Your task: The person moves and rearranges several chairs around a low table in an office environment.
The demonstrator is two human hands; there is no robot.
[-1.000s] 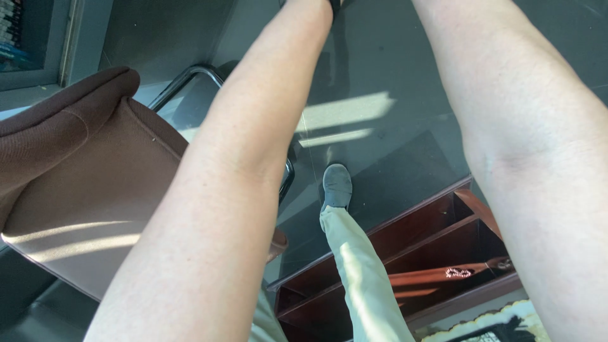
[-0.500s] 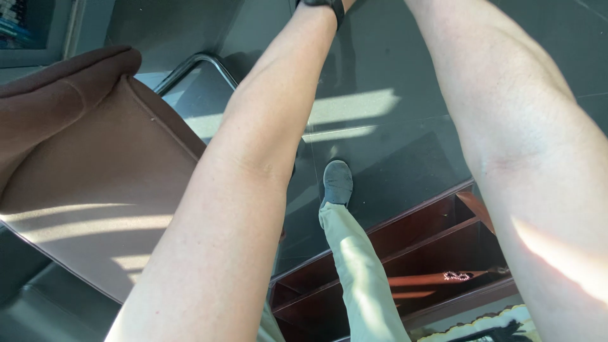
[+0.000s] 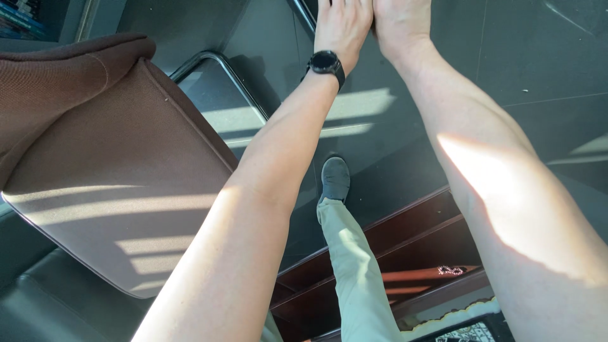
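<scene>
Cannot tell the grip, fingertips cut off above: reaches forward with left hand (image 3: 342,22) and right hand (image 3: 402,19) touching side by side, near the chair's metal frame (image 3: 215,60) beside a brown cushion (image 3: 107,158), probably best keeping wrists level.

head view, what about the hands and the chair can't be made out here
- Left hand and right hand: fingertips cut off by the top edge, so anything held or touched is out of sight.
- Wristwatch: face too small to read.
- Brown chair: its legs are hidden under the seat, and the left edge crops it.
</scene>
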